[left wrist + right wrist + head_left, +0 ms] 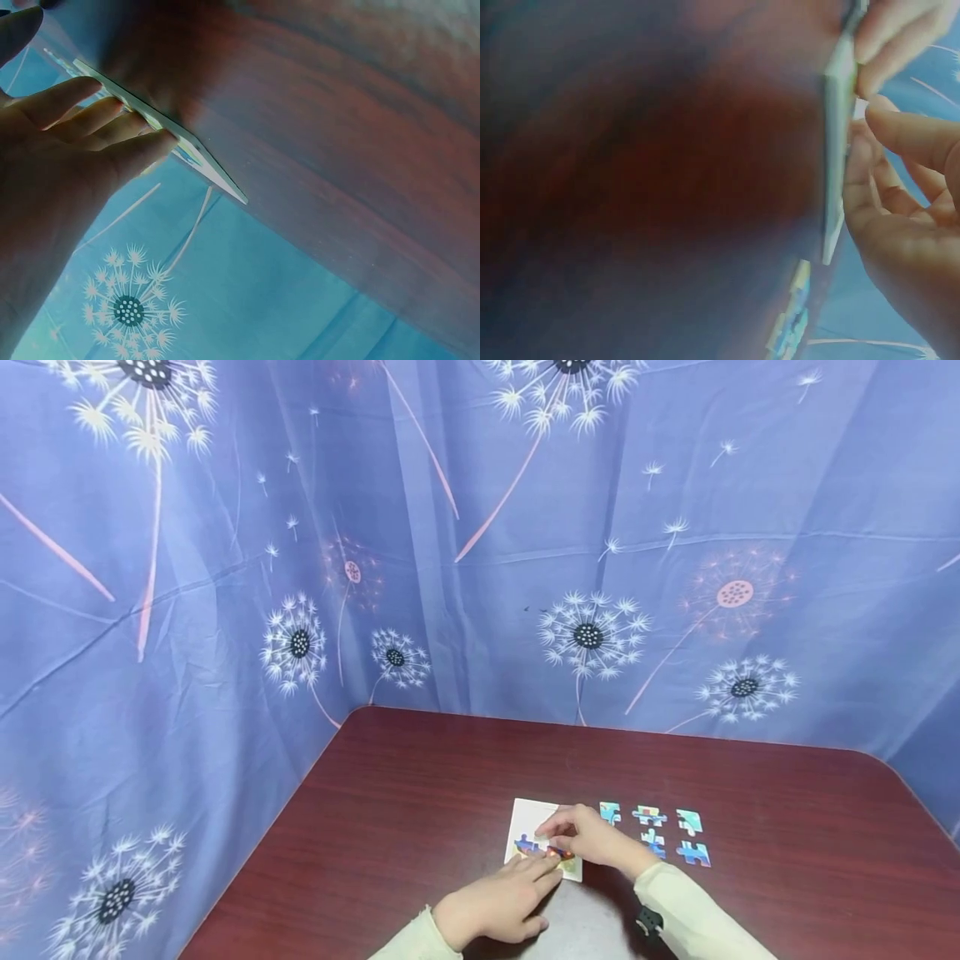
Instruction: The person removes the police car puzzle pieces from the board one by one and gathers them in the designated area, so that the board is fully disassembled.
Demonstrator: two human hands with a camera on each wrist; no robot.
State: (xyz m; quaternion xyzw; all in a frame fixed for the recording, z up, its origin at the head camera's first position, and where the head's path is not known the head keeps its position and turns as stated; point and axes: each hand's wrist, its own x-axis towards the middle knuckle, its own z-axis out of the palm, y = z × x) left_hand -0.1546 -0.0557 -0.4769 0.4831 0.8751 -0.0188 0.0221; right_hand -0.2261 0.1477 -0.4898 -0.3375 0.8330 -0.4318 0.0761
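Observation:
A white puzzle board [527, 814] lies on the table, with blue, red and yellow picture parts on its lower half. My left hand [506, 897] reaches over its near edge, fingers extended and resting on it. In the left wrist view, the fingers [127, 139] lie across the thin board [217, 176]. From the right, my right hand [592, 839] bends over the board, thumb and forefinger close together. They seem to pinch a puzzle piece at the board's surface, mostly hidden by the fingers. The right wrist view shows this hand [907, 180] beside the board's edge [836, 150].
Several loose puzzle pieces lie right of the board, among them a blue one [693, 853], a corner one [689, 821] and one with red and white [649, 815]. The dark red-brown table [420, 777] meets a blue dandelion-print curtain [480, 610] behind.

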